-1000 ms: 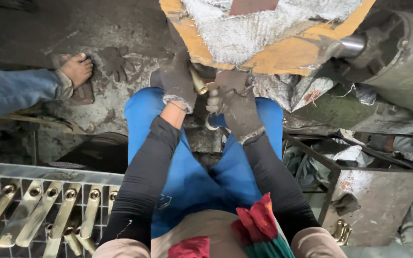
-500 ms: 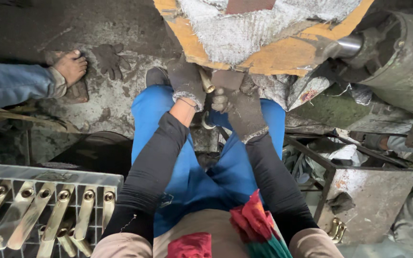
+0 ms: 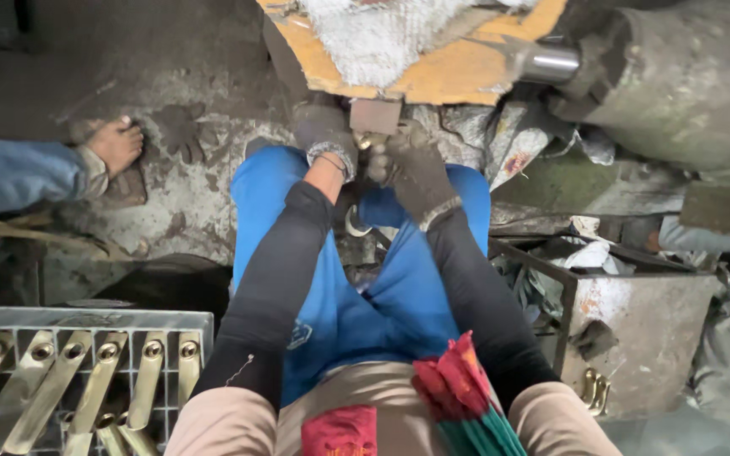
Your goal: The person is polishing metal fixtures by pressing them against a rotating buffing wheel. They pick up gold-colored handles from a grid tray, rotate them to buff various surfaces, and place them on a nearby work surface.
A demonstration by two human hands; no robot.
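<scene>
Brass piece (image 3: 365, 142), mostly hidden, sits pinched between gloved left hand (image 3: 324, 135) and right hand (image 3: 411, 165), both closed tight, under an orange-edged block (image 3: 433, 80).

No signs or screens show here. A small round badge (image 3: 299, 334) sits on the blue trousers, near the left knee; it is pale with a dark edge. By the right side, some crumpled wrappers (image 3: 513, 156) lie on the dirty floor, white with bits of pink and yellow. More crumpled white paper (image 3: 585, 253) rests on top of the grey metal box (image 3: 635, 338).
</scene>
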